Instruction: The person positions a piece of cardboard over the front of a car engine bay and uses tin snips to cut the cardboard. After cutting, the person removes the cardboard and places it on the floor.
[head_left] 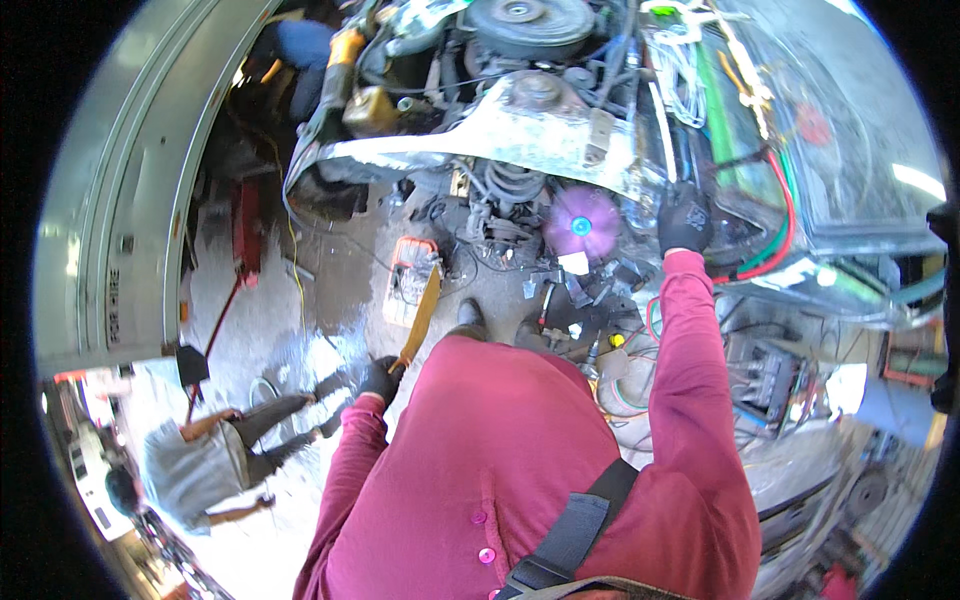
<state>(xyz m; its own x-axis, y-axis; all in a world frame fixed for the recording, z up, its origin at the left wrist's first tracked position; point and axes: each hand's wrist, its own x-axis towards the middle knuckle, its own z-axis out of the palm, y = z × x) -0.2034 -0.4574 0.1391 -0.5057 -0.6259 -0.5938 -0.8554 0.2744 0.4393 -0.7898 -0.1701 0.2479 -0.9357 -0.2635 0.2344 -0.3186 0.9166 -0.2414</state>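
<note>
My left hand (380, 380), in a dark glove, is closed around the narrow end of a long, flat, yellow-brown blade-shaped piece (424, 312). Its wide end points up and away from me. My right arm reaches forward to the vehicle's open front. There my right hand (686, 216), also gloved, has its fingers curled at the lower end of a slim pale rod (664, 132); the grip itself is partly hidden. Beside this hand lies the whitish inner body panel (490, 138) of the engine bay. A round purple fan (582, 226), blurred, is below the panel.
Red and green hoses (786, 215) curve right of my right hand. On the floor sit an orange-edged case (408, 280), a red floor jack (246, 225) and scattered tools. Another person (200, 465) in grey is at the lower left. A pale vehicle side (130, 220) borders the left.
</note>
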